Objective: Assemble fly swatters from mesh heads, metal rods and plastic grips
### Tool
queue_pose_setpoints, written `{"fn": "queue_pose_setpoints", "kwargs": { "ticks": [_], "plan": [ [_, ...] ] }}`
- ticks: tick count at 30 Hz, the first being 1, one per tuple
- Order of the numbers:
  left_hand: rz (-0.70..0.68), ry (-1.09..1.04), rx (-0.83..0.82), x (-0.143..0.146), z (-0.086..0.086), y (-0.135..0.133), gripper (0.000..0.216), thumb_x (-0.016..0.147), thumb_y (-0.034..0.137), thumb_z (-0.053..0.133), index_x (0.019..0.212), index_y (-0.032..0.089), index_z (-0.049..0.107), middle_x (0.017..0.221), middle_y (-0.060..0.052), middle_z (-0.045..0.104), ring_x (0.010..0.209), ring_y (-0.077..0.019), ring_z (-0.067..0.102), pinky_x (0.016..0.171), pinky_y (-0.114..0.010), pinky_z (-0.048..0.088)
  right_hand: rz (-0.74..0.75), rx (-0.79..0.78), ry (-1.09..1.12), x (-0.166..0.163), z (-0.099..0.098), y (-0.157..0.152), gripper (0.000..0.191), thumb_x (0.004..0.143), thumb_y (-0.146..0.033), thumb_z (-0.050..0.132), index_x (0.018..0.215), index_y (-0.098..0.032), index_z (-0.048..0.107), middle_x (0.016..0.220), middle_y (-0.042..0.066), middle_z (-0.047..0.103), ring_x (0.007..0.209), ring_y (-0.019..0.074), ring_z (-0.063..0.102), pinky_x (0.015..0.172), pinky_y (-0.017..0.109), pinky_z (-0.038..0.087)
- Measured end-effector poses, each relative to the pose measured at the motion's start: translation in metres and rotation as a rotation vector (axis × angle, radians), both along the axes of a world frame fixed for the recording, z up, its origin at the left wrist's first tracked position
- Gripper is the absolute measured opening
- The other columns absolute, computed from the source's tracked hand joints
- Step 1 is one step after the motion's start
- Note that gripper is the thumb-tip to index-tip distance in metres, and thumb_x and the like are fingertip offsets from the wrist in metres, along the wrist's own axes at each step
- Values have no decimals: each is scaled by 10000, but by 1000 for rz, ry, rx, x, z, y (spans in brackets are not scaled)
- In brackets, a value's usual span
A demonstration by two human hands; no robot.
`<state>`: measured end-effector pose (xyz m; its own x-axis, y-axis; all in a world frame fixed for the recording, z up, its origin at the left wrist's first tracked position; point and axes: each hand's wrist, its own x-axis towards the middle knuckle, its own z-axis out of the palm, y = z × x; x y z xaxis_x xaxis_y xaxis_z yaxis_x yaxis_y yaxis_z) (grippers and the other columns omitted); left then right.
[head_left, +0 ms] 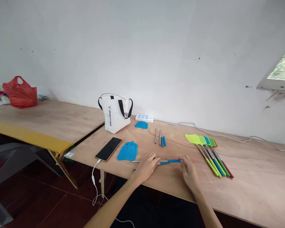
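Forearms cross the table. Near its edge, left hand closes over a metal rod; right hand pinches a blue grip by its end. Rod and grip appear best kept aligned. Two loose rods lie beyond.

**Person: bare-armed, dark-clad**

Left forearm and right forearm: bare as far as the view reaches, slim, tapering forward. Left hand and right hand: also bare, slender-fingered. Lap clothing: near-black, in shadow; cut and fabric indistinct.
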<state>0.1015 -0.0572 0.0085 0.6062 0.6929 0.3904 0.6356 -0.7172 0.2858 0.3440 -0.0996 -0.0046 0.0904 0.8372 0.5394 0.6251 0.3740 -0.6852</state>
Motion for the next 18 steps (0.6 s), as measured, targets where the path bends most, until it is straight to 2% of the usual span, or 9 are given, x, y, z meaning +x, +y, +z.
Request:
{"fn": "queue_pose_setpoints", "kwargs": {
  "ticks": [9, 12, 15, 18],
  "plan": [
    [-41, -27, 49, 1, -3, 1, 291, 1079, 287, 421, 1270, 220, 629, 1020, -58, 610, 992, -221, 615, 875, -354, 517, 58, -16, -26, -7, 1, -2, 304, 1003, -270, 359, 981, -224, 659, 967, 87, 645, 935, 248, 640, 852, 378, 519],
    [-66, -36, 48, 1, -6, 2, 306, 1078, 285, 427, 1321, 237, 606, 1030, -55, 608, 1008, -224, 618, 885, -355, 524, 145, -20, -67, -21, 0, -3, 322, 964, -170, 362, 1046, -237, 666, 1020, 75, 664, 976, 231, 652, 885, 361, 520],
    [-107, -44, 2, -2, -7, 2, 345, 1069, 312, 459, 1401, 272, 546, 1052, -46, 613, 1020, -223, 627, 887, -347, 529, 228, -34, -123, -38, -2, -4, 419, 920, -98, 348, 1136, -267, 664, 1081, 60, 676, 1009, 216, 655, 902, 347, 521],
    [-113, -68, -62, -3, -5, 0, 373, 1053, 349, 500, 1421, 291, 516, 1081, -37, 622, 1022, -219, 638, 886, -338, 533, 219, -47, -139, -46, -2, -5, 435, 940, -101, 328, 1171, -282, 648, 1087, 56, 678, 1015, 212, 651, 907, 349, 523]
  ]
}}
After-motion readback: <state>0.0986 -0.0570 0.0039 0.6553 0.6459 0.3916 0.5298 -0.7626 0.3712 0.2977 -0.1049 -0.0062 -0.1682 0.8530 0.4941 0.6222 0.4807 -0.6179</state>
